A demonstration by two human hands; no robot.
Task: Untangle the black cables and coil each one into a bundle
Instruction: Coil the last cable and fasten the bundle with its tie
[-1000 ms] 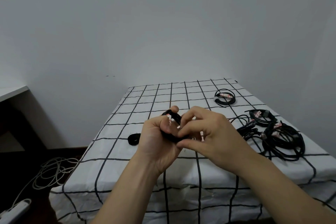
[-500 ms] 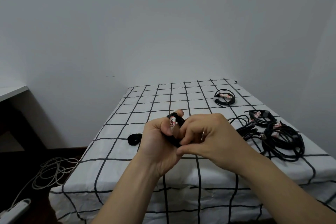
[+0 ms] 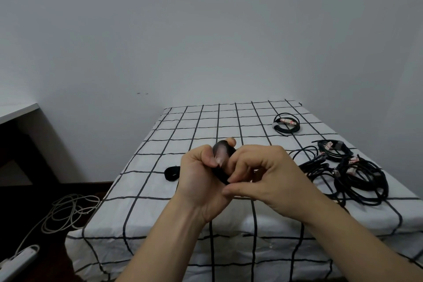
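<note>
Above the desk (image 3: 160, 213), left of the untouched tangle of black cables (image 3: 357, 174), the left hand (image 3: 201, 181) and right hand (image 3: 270, 178) have been drawn closer, both curled round one small coiled cable (image 3: 220, 153), now blurred by turning, so its bundling is judged nearly finished.

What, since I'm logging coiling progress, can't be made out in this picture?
Head view, the only one:
Held cable: blurred by motion and mostly covered by the left hand and right hand, so its coil state is unclear.
Tangled pile: strands overlap, so the cable count is unreadable.
Small black item: partly behind the left hand, too small to identify.
Power strip: cut off by the left edge.
</note>
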